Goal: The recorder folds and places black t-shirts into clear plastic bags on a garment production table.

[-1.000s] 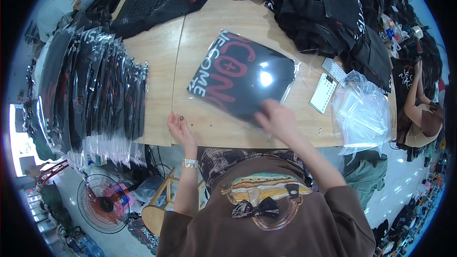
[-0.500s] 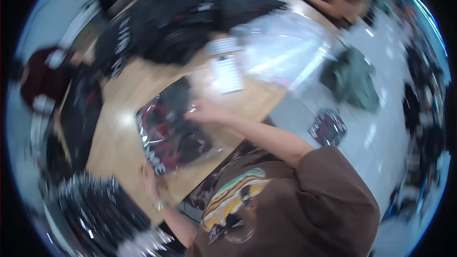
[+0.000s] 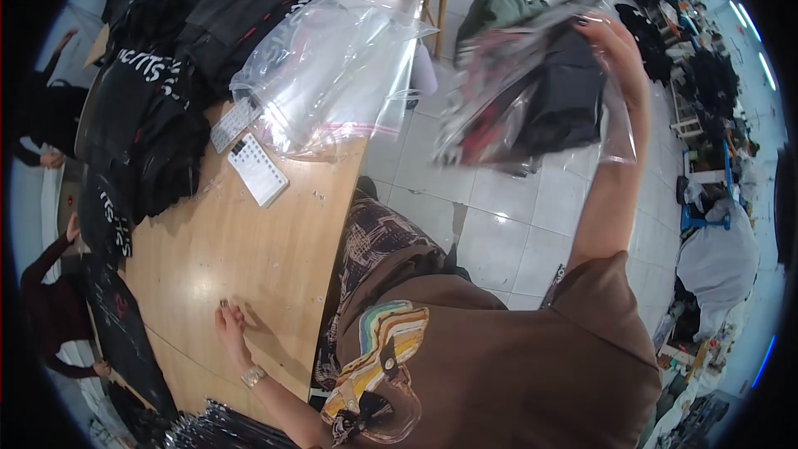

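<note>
Head view: a bagged black garment (image 3: 540, 91), sealed in clear plastic and blurred with motion, hangs in the air at about one o'clock, off the table and above the tiled floor (image 3: 499, 233). The right hand (image 3: 611, 41) has its fingers clamped on the bag's upper right edge. The left hand (image 3: 233, 320) lies at seven o'clock on the wooden table (image 3: 249, 249), fingers loosely together and flat, holding nothing. At eleven o'clock lie empty clear bags (image 3: 332, 66), a white sticker sheet (image 3: 258, 168) and stacked black garments (image 3: 158, 108). This looks like the carry-away step; setting the pack down calls for a clear landing spot.
</note>
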Tool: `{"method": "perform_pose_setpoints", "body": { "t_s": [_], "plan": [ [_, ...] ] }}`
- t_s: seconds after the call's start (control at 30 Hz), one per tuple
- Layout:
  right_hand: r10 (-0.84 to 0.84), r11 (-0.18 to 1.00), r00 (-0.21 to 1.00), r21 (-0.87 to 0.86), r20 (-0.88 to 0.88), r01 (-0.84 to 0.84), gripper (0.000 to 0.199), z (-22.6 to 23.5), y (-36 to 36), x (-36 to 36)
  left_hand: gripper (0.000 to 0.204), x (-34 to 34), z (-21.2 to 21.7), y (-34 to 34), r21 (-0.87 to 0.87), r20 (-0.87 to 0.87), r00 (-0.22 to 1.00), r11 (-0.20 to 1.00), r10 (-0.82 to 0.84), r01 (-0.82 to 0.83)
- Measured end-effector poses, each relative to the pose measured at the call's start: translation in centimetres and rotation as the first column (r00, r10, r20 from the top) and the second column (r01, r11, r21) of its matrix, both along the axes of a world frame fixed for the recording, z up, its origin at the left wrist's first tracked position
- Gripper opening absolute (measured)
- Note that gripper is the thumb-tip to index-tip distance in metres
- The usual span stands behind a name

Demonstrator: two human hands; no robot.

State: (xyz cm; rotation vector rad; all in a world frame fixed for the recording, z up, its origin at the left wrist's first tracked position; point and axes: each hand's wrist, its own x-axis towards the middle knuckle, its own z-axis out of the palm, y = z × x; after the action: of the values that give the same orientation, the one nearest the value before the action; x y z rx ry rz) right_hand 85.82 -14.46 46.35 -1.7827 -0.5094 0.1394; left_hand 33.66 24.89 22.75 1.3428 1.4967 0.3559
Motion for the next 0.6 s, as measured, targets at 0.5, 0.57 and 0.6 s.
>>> {"method": "perform_pose_setpoints", "body": {
  "t_s": [0.5, 0.57, 0.6],
  "plan": [
    [-0.685, 0.657, 0.501, -0.746, -0.528, 0.111, 0.021, -38.0, -15.1, -3.0, 0.025, 2.2, -0.6, -2.5, 0.215, 0.001, 0.999, 0.976, -0.037, 0.036],
    [-0.541, 0.703, 0.671, -0.711, -0.507, 0.03, 0.024, -38.1, -11.2, -3.2, 0.021, 3.1, -1.0, -2.5, 0.329, 0.002, 0.999, 0.943, -0.04, 0.037],
    [-0.461, 0.712, 0.782, -0.701, -0.42, 0.044, 0.023, -37.8, -8.4, -2.7, 0.018, 4.1, -1.0, -2.4, 0.438, -0.009, 0.999, 0.898, -0.052, 0.051]
  ]
}}
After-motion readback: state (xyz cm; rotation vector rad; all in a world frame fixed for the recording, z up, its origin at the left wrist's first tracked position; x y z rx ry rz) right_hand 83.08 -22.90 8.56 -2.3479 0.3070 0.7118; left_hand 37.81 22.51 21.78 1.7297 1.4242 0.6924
